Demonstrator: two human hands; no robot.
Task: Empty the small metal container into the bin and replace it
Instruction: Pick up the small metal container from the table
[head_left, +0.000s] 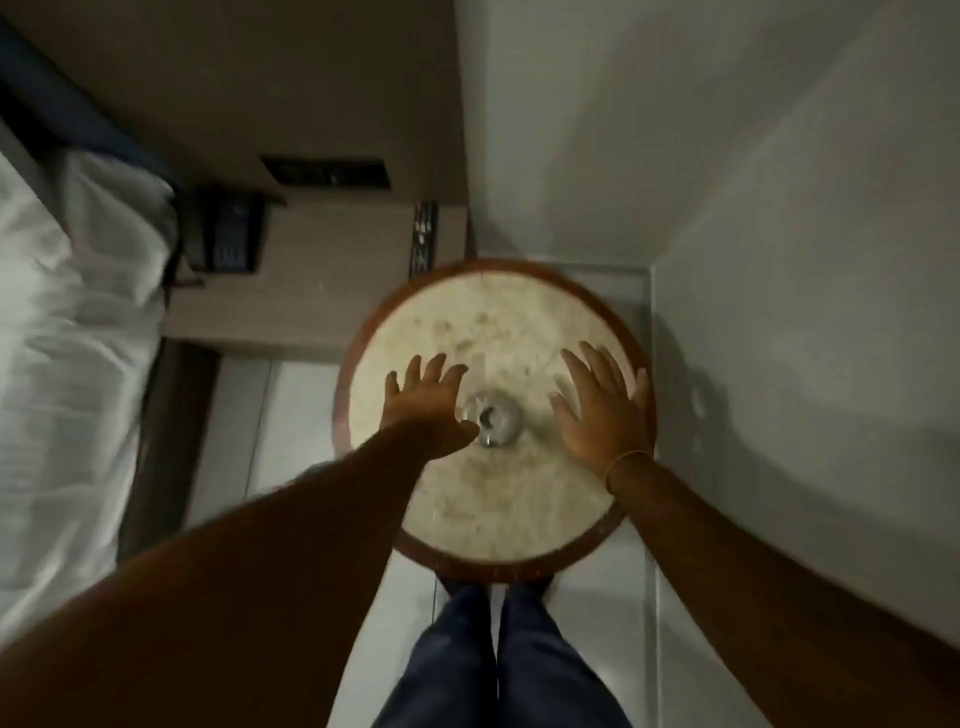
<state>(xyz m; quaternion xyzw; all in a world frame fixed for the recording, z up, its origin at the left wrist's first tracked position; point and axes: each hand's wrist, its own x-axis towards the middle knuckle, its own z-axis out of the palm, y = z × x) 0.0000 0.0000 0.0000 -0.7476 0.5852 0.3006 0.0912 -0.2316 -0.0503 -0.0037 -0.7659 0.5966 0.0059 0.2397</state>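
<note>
Bed (57, 332): white bedding fills the left side, well apart from the table.
Wall (753, 182): pale and plain, it takes up the right side and the far right corner.
Floor (291, 415): light tiles show between the bed and the table, and under my legs at the near edge.
Bedside unit (322, 270): a wooden unit stands at the far left of the table, with a dark telephone (231, 234) on its left end.
Table (519, 509): round, with a pale mottled top and a reddish-brown rim, it stands directly in front of me, near the wall corner.
My legs (498, 660): in dark blue trousers, just on the near side of the table.
My left hand (428, 400): it hovers palm down over the left part of the table, my fingers (415, 366) spread and released, grasping nothing; the thumb lies just beside the container, and I cannot tell whether it touches.
My right hand (605, 405): palm down over the right part of the table, fingers spread and released, empty, a little apart from the container; a thin band (626, 460) circles the wrist.
Small metal container (493, 418): shiny and round, it sits on the table near the middle, between my two hands; blur hides what is inside.
</note>
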